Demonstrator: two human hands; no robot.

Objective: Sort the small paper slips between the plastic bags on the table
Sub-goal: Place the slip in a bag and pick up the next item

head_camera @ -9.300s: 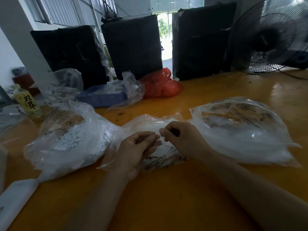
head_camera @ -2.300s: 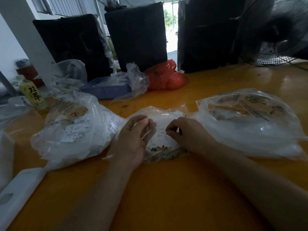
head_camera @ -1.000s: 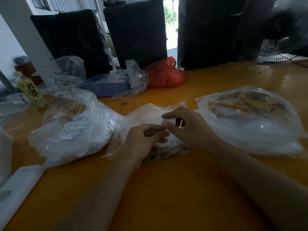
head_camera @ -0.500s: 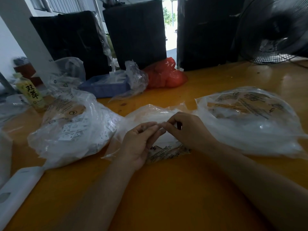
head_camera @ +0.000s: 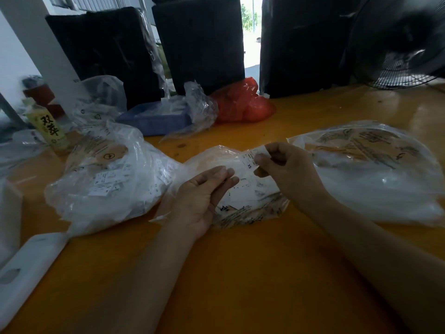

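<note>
Slip (head_camera: 252, 158) now raised (right hand (head_camera: 286, 170))

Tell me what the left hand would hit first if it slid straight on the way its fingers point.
Probably the small white paper slip marked XS, pinched by the right hand, above the middle clear plastic bag; depth is unclear.

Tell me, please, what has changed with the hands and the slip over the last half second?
The right hand has lifted a paper slip clear, pinching it; the left hand has let go and opened, palm up. The middle bag and both side bags have stayed put.
</note>
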